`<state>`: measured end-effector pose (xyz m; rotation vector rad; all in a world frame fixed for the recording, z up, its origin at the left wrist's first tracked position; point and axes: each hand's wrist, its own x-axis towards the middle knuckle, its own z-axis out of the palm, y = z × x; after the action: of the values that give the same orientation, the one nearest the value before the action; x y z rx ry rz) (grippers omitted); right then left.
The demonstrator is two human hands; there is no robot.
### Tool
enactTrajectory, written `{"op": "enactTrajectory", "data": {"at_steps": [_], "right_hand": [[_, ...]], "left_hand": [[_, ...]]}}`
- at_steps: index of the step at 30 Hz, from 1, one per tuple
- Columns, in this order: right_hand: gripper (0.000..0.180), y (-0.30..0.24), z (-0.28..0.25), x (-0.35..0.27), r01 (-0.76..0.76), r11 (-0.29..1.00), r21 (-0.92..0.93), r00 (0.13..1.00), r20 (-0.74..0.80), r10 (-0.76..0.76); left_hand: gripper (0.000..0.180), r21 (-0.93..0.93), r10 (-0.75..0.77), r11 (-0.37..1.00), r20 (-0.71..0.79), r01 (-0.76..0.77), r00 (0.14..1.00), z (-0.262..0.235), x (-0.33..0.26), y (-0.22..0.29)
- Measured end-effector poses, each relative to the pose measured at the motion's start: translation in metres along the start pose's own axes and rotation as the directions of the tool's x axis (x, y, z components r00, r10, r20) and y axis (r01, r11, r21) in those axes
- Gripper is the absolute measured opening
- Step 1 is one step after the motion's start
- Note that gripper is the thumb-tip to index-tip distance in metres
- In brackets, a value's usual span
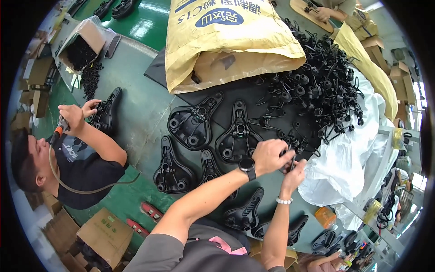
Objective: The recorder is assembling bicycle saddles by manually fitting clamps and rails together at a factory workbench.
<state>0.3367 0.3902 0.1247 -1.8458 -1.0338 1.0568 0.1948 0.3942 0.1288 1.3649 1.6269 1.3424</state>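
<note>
My left hand point(271, 155), with a dark watch at the wrist, and my right hand point(294, 175), with a beaded bracelet, meet over the table. Their fingers close round a small black metal part point(287, 166), mostly hidden by them. It resembles the black wire saddle frames point(331, 81) heaped at the far right. Left of my hands lie black, pear-shaped bicycle saddles point(239, 136), underside up, with wire frames on them. Another saddle point(244, 211) and a few more lie nearer me, between and beside my forearms.
A big yellow sack point(231, 41) stands open-mouthed at the back. White plastic sheeting point(335, 177) drapes the right side. At left, a co-worker point(86, 154) holds a hosed tool point(60, 128) over a saddle point(108, 111). A tipped box point(88, 41) spills small black pieces.
</note>
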Motion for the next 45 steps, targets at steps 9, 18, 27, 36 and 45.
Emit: {"op": "enactTrajectory", "data": {"at_steps": [9,18,27,36,45], "right_hand": [[0.076,0.031,-0.015,-0.022,0.059,0.990,-0.130,0.998,0.046,-0.053],[0.035,0.050,-0.100,-0.091,-0.228,0.966,0.125,0.961,0.191,0.202],[0.027,0.032,-0.107,-0.173,-0.249,0.943,0.219,0.950,0.243,0.195],[0.027,0.053,-0.130,-0.242,-0.175,0.941,0.289,0.894,0.448,0.028],[0.012,0.122,-0.225,-0.269,-0.465,0.791,0.397,0.872,0.361,0.331]], "left_hand": [[0.032,0.092,0.104,0.988,0.170,-0.121,0.980,-0.057,0.002,0.009],[0.060,0.316,-0.402,0.708,-0.556,0.632,0.728,-0.228,0.104,-0.233],[0.029,-0.073,-0.302,0.953,-0.278,0.293,0.912,-0.152,0.019,-0.065],[0.023,-0.420,-0.519,0.653,0.356,0.630,0.777,-0.025,-0.291,0.065],[0.054,0.310,0.082,0.885,0.628,-0.346,0.774,-0.040,-0.337,0.086]]}}
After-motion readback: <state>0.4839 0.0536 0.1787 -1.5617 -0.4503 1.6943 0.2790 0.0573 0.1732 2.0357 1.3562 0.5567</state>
